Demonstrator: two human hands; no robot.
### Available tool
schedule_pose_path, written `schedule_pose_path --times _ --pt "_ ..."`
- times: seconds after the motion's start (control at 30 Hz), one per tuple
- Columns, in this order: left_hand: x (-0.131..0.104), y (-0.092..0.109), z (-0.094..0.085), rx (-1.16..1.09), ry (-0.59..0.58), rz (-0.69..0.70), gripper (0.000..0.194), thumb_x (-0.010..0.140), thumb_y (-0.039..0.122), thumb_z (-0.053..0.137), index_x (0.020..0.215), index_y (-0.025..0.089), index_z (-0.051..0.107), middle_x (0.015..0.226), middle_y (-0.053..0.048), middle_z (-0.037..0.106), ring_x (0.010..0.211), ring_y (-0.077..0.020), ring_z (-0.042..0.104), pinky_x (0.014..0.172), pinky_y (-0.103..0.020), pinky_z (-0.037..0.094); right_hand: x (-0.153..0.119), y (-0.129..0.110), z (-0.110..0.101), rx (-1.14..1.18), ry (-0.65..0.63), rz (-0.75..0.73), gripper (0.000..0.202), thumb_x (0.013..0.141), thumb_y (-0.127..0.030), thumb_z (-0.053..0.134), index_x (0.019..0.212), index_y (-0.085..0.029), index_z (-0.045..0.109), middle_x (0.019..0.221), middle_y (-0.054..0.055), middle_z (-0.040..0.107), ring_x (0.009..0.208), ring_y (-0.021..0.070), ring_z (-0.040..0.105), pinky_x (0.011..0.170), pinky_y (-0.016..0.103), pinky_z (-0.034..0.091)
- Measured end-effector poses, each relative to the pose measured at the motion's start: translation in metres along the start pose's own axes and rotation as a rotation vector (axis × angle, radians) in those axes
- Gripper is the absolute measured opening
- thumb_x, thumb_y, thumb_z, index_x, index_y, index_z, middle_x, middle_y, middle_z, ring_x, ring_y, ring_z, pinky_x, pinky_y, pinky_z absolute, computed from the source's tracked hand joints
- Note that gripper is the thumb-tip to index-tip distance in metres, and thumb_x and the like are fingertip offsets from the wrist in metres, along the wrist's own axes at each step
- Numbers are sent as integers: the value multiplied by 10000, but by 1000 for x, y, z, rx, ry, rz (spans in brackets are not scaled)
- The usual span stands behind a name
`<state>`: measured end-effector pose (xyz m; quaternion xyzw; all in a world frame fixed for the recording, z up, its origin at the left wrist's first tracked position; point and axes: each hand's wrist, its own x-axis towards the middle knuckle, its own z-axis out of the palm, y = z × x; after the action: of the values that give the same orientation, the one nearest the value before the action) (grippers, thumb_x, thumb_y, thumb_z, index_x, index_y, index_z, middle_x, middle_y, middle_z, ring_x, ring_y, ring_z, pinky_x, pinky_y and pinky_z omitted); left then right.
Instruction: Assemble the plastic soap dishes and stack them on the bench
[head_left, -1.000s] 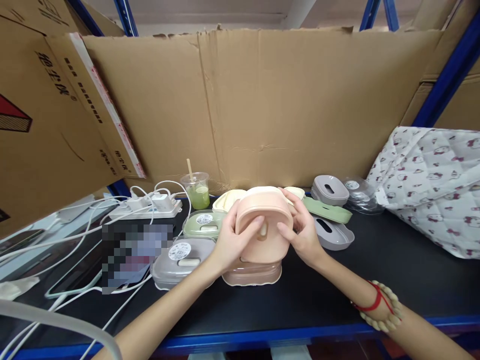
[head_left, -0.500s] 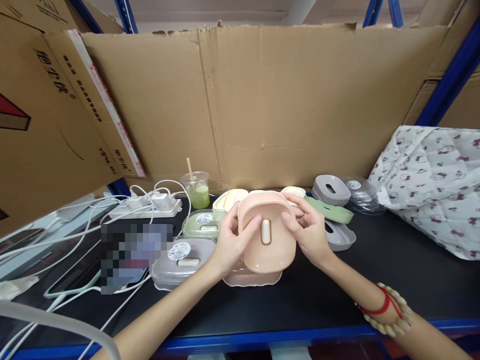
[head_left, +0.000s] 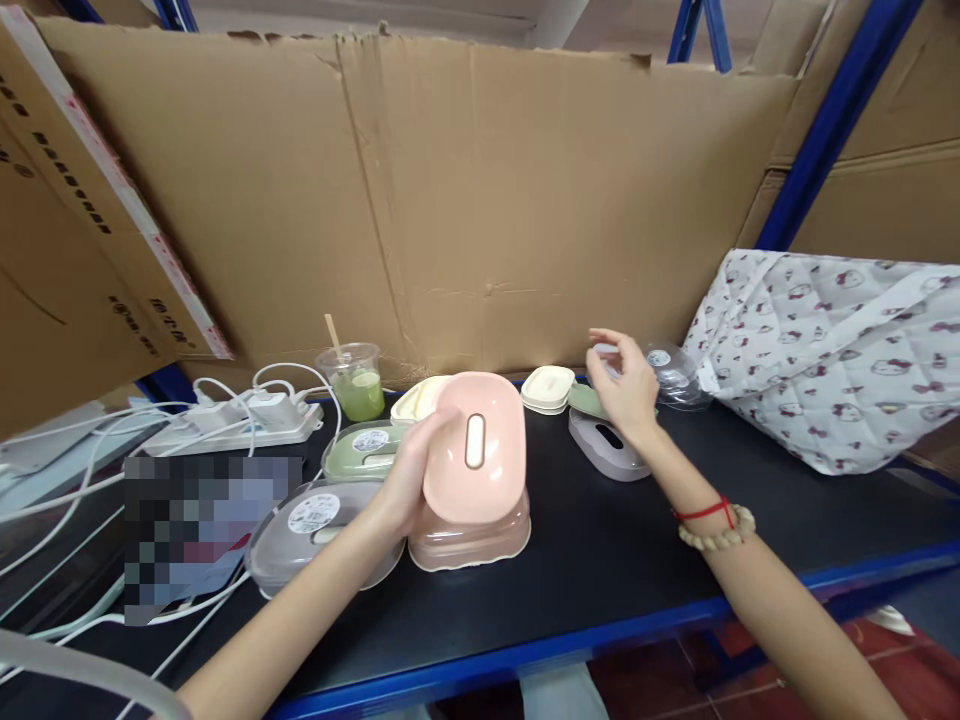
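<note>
My left hand grips the left edge of a pink plastic tray, rounded and shallow, with a cream oval piece in its middle. The tray is tilted up towards me, in front of a pink box with a clear cover on the table. At the back right, my right hand hovers over or touches a grey piece, fingers curved and apart; the hand hides most of it. Below that hand lie a green piece and a grey tray with an oval slot.
Grey and green boxes with labelled clear covers stand left. Cream pieces, clear covers and a cup of green drink are behind. Cables and a power strip lie left; a patterned bag stands right.
My right hand has let go of the pink tray and moved right and back to the grey pieces. My left hand keeps the tray alone. The view has turned right.
</note>
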<state>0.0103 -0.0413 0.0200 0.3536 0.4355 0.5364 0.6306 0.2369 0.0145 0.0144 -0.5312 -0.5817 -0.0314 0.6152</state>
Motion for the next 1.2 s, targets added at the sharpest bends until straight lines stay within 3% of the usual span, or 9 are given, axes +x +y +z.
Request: schedule_pose_path --times 0.1,0.2,0.3,0.43,0.6,0.77,0.9,1.1,1.2 --pt "1 7 1 -101 87 -52 188 644 278 606 786 159 639 602 -21 652 560 -193 627 533 -294 523 23 46 -23 -386 28 -6 351 682 -172 460 998 -180 613 1068 130 606 1047 292 538 916 497 390" --pt "1 12 1 -178 96 -60 164 654 255 572 775 161 629 615 -25 656 587 -197 640 547 -297 535 29 88 -44 -619 17 95 404 650 -175 485 1032 -173 614 1152 163 551 1103 333 475 926 546 338" --pt "1 15 0 -204 34 -121 160 667 283 543 739 164 623 633 -52 665 659 -232 659 586 -328 547 26 115 -56 -707 -72 139 427 652 -222 544 1073 -185 603 1254 172 482 1180 363 405 943 569 303" --pt "1 15 -1 -194 26 -184 166 687 318 529 669 176 611 585 -59 649 737 -267 666 645 -360 553 23 129 -58 -695 -140 183 367 663 -309 611 1014 -204 620 1291 169 439 1236 397 336 938 582 297" --pt "0 15 1 -152 40 -223 202 683 333 522 707 176 646 547 -50 639 741 -285 669 598 -367 553 24 130 -56 -649 -64 209 264 703 -317 602 918 -165 617 1268 211 416 1186 379 393 923 553 314" --pt "0 13 1 -116 -18 -254 305 699 373 515 837 159 681 633 -70 683 744 -303 672 613 -408 553 27 133 -54 -624 -36 243 360 704 -231 587 1047 -123 612 1321 242 367 1231 392 353 951 543 296" --pt "-1 14 2 -180 -10 -246 304 760 349 505 920 149 669 664 -64 691 743 -278 681 646 -389 561 31 131 -55 -537 72 255 402 732 -323 581 1072 -111 617 1252 241 416 1207 402 356 943 564 306" --pt "2 10 2 -277 -169 -113 322 863 272 463 1089 89 600 817 -105 712 785 -218 690 688 -282 568 32 86 -38 -280 419 317 602 779 -530 483 1215 -115 504 1147 182 443 1107 316 451 969 511 339" --pt "5 4 2 -275 -230 -33 358 877 243 467 1205 114 530 950 -109 706 863 -203 682 748 -265 563 22 49 -13 -90 352 222 525 820 -549 390 1139 -168 562 1058 123 495 1056 259 495 939 463 392"
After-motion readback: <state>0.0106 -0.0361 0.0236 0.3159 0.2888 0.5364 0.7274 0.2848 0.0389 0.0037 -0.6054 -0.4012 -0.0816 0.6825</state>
